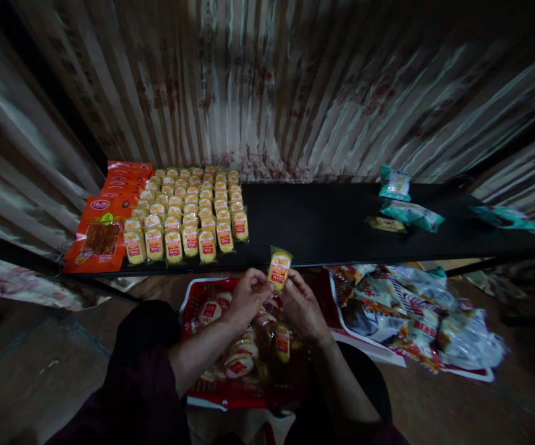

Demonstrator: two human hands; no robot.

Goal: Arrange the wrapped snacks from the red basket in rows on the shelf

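Observation:
Both hands hold one small yellow snack packet upright just below the front edge of the black shelf. My left hand pinches its left side, fingers closed. My right hand grips its right side, fingers closed. Under my hands lies an open red bag with several more yellow packets inside. On the left part of the shelf, several rows of the same packets stand side by side.
Orange flat packets lie overlapped at the shelf's left end. Teal packets sit on its right part, another at the far right. A heap of crumpled wrappers and bags lies on the floor to the right. A striped curtain hangs behind.

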